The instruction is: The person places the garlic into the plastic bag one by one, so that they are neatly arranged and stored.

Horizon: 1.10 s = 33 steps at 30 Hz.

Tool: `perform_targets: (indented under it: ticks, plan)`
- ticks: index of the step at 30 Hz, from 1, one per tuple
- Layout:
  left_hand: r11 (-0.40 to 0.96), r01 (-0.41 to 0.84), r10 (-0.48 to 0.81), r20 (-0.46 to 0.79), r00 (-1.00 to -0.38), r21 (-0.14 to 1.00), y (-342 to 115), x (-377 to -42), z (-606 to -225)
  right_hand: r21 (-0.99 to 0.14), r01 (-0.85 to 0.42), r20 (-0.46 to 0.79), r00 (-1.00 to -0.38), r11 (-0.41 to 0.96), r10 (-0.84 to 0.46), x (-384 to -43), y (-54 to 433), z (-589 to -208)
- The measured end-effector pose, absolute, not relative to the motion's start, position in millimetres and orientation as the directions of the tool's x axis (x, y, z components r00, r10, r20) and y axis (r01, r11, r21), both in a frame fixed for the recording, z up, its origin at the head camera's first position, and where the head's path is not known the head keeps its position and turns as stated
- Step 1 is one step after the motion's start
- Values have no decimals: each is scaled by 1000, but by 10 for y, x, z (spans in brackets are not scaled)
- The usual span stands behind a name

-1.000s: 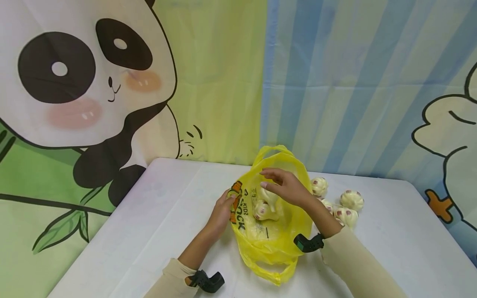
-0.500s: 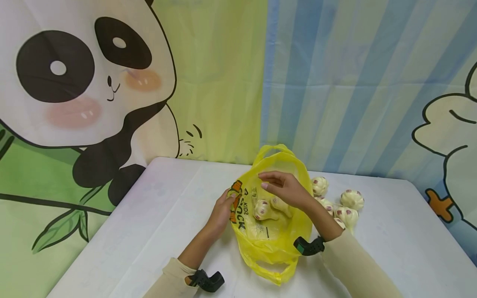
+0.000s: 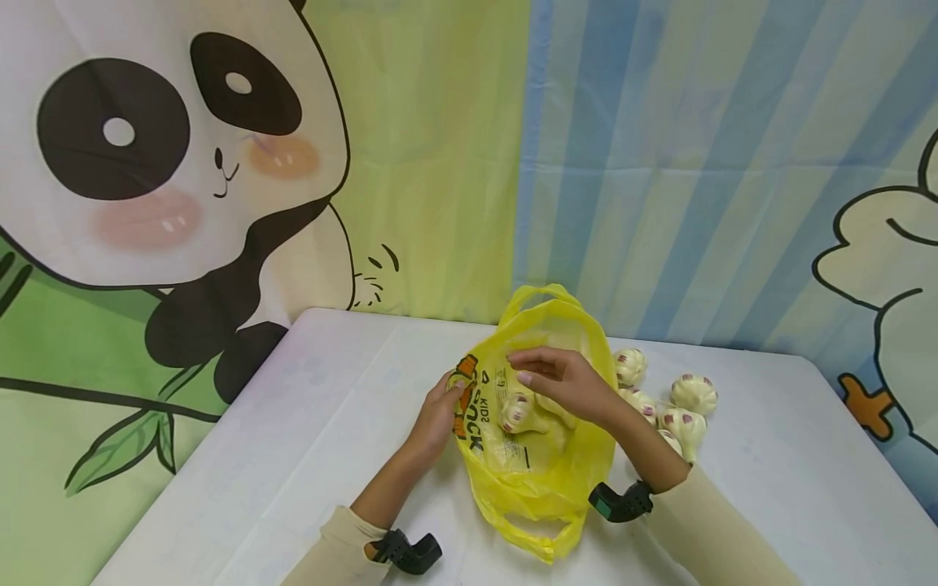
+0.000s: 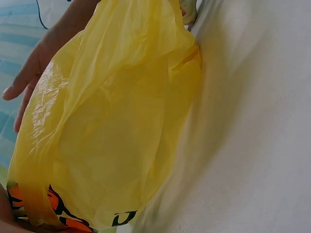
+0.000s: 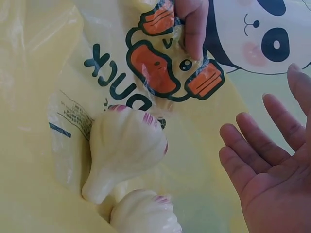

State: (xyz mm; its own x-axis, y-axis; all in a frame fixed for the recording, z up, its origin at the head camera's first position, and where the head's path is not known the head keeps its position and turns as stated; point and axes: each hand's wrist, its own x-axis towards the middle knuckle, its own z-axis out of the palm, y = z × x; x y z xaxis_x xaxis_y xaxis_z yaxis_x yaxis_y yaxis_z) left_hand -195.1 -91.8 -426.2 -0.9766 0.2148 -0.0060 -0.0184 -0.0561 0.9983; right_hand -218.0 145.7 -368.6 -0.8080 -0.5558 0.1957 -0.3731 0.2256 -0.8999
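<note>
A yellow plastic bag (image 3: 579, 452) with a printed duck lies on the table with its mouth open. My left hand (image 3: 434, 419) pinches its left edge; in the right wrist view the thumb (image 5: 195, 31) lies over the print. Inside are two garlic bulbs: one garlic bulb (image 5: 127, 145) shows whole, while a second garlic bulb (image 5: 143, 213) is cut off by the frame and partly covered by my hand in the head view. My right hand (image 3: 567, 381) hovers over the bag's mouth. Its fingers (image 5: 250, 145) are spread and relaxed, with nothing held.
Several more garlic bulbs (image 3: 694, 394) lie in a loose group on the white table (image 3: 352, 382), just right of the bag. Behind the table hangs a printed curtain (image 3: 432, 163). One bag handle (image 3: 538, 541) lies toward the front.
A garlic bulb that was below my right hand has dropped and settled beside the other bulb in the bag. My right hand has then lowered slightly. The left hand keeps its hold.
</note>
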Motion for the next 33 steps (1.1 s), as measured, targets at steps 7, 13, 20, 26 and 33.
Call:
perform_targets:
  ticks: [7, 13, 20, 26, 33]
  plan:
    - [-33, -27, 204, -20, -979, 999, -915, -1952, -4265, -912, -349, 175, -806, 215, -565, -2080, 1587, -3657]
    - [-57, -39, 207, -26, -978, 998, -917, -1951, -4254, -899, -350, 157, -818, 263, -554, -2044, 1703, -3653]
    - [-43, -36, 199, -27, -980, 998, -914, -1940, -4242, -894, -364, 169, -814, 262, -556, -2015, 1833, -3694]
    - [-66, -28, 209, -14, -978, 997, -910, -1943, -4240, -903, -355, 158, -797, 241, -584, -1944, 1953, -3744]
    - [-75, -34, 211, -17, -977, 997, -915, -1937, -4247, -902, -385, 198, -769, 194, -607, -1851, 2101, -3813]
